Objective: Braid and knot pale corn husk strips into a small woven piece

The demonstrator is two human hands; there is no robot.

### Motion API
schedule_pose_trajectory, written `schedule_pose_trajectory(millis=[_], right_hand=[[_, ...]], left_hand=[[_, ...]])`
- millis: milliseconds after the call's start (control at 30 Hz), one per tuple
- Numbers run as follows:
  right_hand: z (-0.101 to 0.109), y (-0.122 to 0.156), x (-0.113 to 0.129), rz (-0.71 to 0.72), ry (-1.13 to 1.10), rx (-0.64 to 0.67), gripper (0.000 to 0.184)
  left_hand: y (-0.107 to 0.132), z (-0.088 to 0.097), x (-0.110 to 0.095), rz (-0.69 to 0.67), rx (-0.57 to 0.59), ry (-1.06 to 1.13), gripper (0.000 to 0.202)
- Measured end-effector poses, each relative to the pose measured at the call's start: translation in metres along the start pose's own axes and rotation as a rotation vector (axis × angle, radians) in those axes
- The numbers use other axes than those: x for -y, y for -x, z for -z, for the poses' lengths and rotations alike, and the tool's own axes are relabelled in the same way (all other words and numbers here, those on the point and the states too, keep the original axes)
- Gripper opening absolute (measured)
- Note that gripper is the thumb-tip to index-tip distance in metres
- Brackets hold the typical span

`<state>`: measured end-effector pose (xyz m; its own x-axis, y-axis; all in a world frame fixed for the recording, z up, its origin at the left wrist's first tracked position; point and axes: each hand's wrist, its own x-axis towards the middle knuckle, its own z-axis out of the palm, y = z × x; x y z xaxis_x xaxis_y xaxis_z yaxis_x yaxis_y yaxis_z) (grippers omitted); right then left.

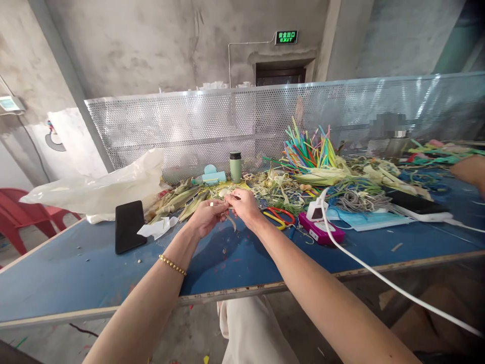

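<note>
Over the middle of the blue table, my left hand (pixel 207 217) and my right hand (pixel 244 206) meet with their fingers pinched together. A thin pale strip (pixel 232 223), which looks like corn husk, hangs down between them. Both hands seem closed on this small piece, though my fingers hide most of it. Just behind the hands lie dried corn husks (pixel 172 203) and plant scraps (pixel 278 184). Scissors with red and yellow handles (pixel 282 218) rest to the right of my right hand.
A black phone (pixel 130 227), white tissue (pixel 157 228) and plastic bag (pixel 109 189) lie left. Behind stands a green cup (pixel 235 168). Rightward are colourful pipe cleaners (pixel 308 146), a purple box (pixel 320 230) and a white cable (pixel 373 273). Another person's hand (pixel 470 172) shows far right.
</note>
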<state>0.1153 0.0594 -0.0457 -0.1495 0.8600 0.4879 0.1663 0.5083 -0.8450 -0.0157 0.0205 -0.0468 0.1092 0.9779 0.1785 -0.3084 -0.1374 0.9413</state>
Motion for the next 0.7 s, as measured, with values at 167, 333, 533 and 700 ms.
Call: schedule_pose_trajectory(millis=[167,333,533,700], right_hand=[[-0.0033,-0.0015,-0.0063,0.018,0.075,-0.052,0.02],[-0.0049,-0.0017,-0.0073,0.017,0.095,-0.098,0.019],[-0.0061,-0.0016,-0.0079,0.007,0.076,-0.129,0.021],[-0.0062,-0.0028,-0.0086,-0.011,0.049,-0.116,0.02]], left_hand=[[0.0012,-0.002,-0.0011,0.001,-0.009,0.005,0.023],[0.0014,-0.003,-0.0011,0.006,-0.011,-0.003,0.021],[0.0022,-0.0027,-0.0006,0.004,-0.001,-0.02,0.02],[0.0012,-0.0018,0.0018,0.009,0.012,-0.019,0.021]])
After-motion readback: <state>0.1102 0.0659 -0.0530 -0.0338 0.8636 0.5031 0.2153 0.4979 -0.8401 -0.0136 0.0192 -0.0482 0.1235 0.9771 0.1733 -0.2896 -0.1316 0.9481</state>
